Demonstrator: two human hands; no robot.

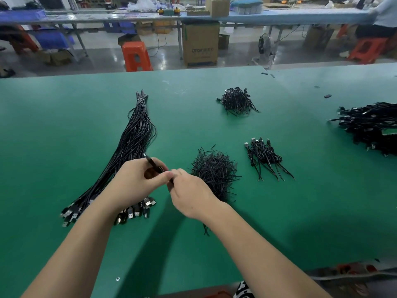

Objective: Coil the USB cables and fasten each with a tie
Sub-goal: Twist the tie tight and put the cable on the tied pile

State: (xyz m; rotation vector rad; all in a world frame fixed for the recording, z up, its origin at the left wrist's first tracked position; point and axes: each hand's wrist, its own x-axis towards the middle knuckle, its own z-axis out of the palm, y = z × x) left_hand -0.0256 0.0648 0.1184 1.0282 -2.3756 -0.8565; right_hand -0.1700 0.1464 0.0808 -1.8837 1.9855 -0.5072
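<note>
Forearms reaching in from the bottom edge, meeting just left of centre above the green table (279, 211). Left hand (134, 181) curled round a coiled black USB cable (155, 166), thumb pressed against the right hand's fingertips, one connector end poking up and left past the knuckles. Right hand (190, 194) pinching the same cable from the right, fingers curled; whether a tie is between them, cannot tell.

Under and behind the left hand, a long bundle of straight cables (133, 143) running diagonally from lower left to upper centre-left, bound by a pale band near its far tip, USB plugs (137, 211) fanned out at the near end beneath the left wrist. Just right of the hands, a tangled pile of thin black ties (214, 168), partly hidden by the right wrist. Further right, a small group of coiled cables (265, 157) lying side by side, plugs pointing away. Beyond, upper centre, another smaller dark heap of wires (237, 101). At the right edge, a large heap of cables (373, 125), cut off by the frame.

Past the table's far edge: an orange plastic stool (136, 55), a cardboard box (200, 43) on the floor, a small fan (265, 47), and a long blue workbench (279, 17) across the top.
</note>
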